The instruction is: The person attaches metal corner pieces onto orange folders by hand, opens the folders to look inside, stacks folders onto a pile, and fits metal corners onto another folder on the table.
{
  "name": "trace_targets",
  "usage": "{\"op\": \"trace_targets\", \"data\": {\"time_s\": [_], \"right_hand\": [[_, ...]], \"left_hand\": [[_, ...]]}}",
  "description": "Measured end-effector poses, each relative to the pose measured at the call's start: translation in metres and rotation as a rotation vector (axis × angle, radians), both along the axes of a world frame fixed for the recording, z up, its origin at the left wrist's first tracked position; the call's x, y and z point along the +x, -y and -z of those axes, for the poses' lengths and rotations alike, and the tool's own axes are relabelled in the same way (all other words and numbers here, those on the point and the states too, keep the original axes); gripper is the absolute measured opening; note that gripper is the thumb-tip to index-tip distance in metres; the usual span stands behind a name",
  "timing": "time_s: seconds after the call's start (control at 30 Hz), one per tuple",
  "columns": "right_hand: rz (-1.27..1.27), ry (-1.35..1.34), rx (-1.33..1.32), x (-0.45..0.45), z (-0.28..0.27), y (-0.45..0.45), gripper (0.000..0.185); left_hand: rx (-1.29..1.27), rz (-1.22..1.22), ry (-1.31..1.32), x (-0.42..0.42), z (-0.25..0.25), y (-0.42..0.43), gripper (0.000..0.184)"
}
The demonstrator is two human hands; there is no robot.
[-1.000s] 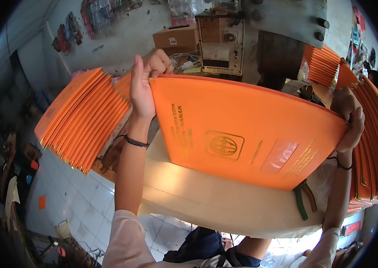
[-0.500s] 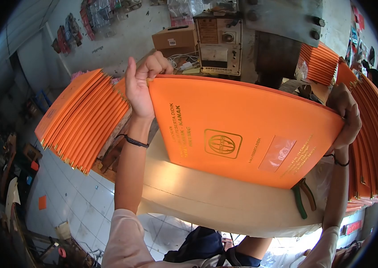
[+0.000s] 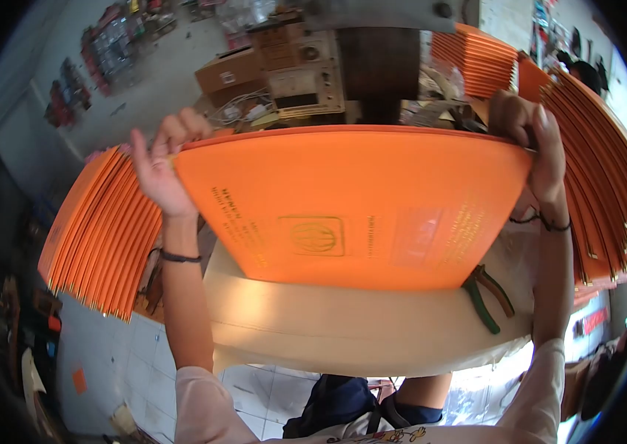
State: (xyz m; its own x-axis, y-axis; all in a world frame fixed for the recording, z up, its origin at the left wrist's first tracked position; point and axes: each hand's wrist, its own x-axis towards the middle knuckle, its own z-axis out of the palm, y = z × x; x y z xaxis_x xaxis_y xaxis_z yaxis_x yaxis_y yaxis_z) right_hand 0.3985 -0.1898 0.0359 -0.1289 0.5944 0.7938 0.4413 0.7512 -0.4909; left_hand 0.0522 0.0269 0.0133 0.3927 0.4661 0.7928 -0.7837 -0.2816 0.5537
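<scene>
An orange folder (image 3: 373, 192) with gold lettering, a globe emblem and a clear window stands on its long edge on the padded cream surface (image 3: 313, 325). Behind its top edge shows the rim of at least one more cover. My left hand (image 3: 165, 163) grips the upper left corner, thumb raised along the side and fingers curled behind. At the upper right corner, my right hand (image 3: 532, 144) is closed on the folder with bent fingers over the edge. Green-handled pliers (image 3: 487, 296) lie on the padded surface near the folder's lower right corner.
Orange folders with gold corners are stacked at left (image 3: 99, 229), and a taller row (image 3: 595, 177) stands at right. Another pile (image 3: 476, 59) is at the back. A machine with a control box (image 3: 304, 70) and a cardboard box (image 3: 230, 74) stand behind the folder.
The folder has gone from slanted to nearly level and stands more upright, its lower edge on the padded surface. Both hands keep hold of it. The camera view has shifted.
</scene>
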Motion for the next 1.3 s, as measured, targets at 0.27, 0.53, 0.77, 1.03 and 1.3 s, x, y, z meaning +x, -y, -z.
{"op": "trace_targets", "data": {"time_s": [0.27,0.53,0.77,1.03,1.3], "right_hand": [[-0.017,-0.109,-0.091,-0.016,-0.006,0.003,0.052],[0.066,-0.036,-0.091,-0.021,-0.008,0.009,0.051],[0.166,-0.306,-0.037,-0.029,-0.007,0.003,0.046],[0.147,-0.078,-0.033,-0.009,-0.012,0.013,0.054],[0.137,-0.098,0.047,-0.012,-0.006,0.006,0.054]], "left_hand": [[-0.069,-0.086,0.013,0.006,-0.002,0.011,0.046],[-0.055,-0.071,0.016,0.005,-0.003,0.012,0.047],[-0.062,0.033,0.030,0.004,0.000,0.007,0.046],[-0.175,-0.122,0.054,0.006,-0.003,0.004,0.040],[-0.075,-0.345,-0.057,0.005,0.002,-0.002,0.038]]}}
